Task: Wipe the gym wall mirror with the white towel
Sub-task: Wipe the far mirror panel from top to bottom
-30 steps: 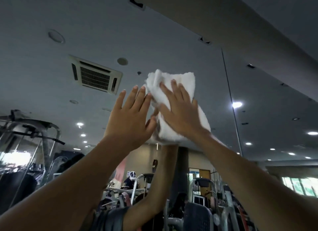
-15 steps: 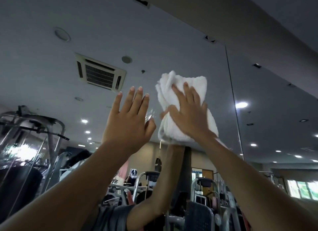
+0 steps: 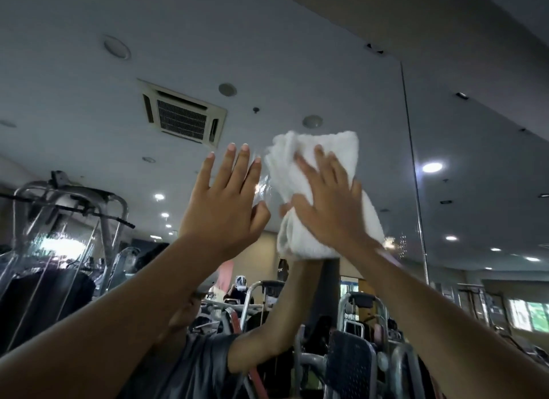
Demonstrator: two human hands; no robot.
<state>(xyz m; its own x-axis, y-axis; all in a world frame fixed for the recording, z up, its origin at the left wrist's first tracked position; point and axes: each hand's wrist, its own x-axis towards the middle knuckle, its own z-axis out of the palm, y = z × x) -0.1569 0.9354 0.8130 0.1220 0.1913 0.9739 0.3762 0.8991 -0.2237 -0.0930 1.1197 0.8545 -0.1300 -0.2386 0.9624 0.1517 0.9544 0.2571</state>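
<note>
Head view: right hand (image 3: 329, 208) slid white towel (image 3: 337, 144) away from left hand (image 3: 221, 214).

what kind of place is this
Most likely a gym: the big wall mirror reflects metal-framed exercise machines and padded seats, under a ceiling with recessed lights.

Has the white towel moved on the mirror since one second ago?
Yes. The white towel, under the right hand, has slid slightly right, toward the vertical mirror seam; it touched the left hand before, and now a gap separates them.
</note>
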